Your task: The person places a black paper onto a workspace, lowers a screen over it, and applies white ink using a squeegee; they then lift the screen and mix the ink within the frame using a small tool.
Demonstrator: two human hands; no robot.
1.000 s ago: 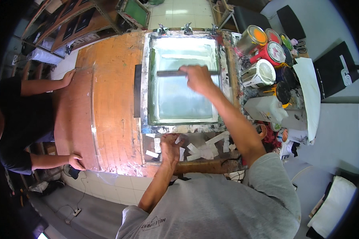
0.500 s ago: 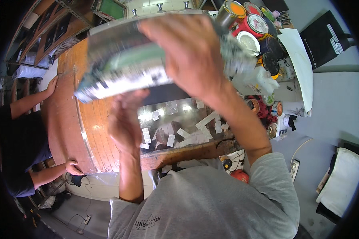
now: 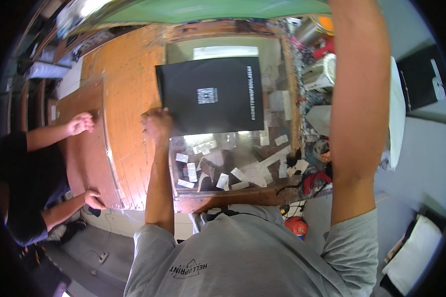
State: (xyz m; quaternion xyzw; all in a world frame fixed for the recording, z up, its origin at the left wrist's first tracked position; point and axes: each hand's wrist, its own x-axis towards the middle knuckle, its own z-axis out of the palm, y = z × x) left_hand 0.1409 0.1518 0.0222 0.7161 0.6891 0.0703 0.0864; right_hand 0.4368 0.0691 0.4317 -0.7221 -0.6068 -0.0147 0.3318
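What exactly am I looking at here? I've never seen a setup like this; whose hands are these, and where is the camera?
No machine here: a person in a grey T-shirt works bare-handed. A wide fisheye camera on their head looks down, so straight edges bend near the rim. Small white strips are scattered across a clear, shiny panel, and a flat black rectangular sheet with white print lies over part of it. The left hand is at the sheet's left edge; whether it grips is unclear. The right hand is out of view, its bare forearm running past the top edge. A green panel crosses the top. At left are a co-worker's hands.
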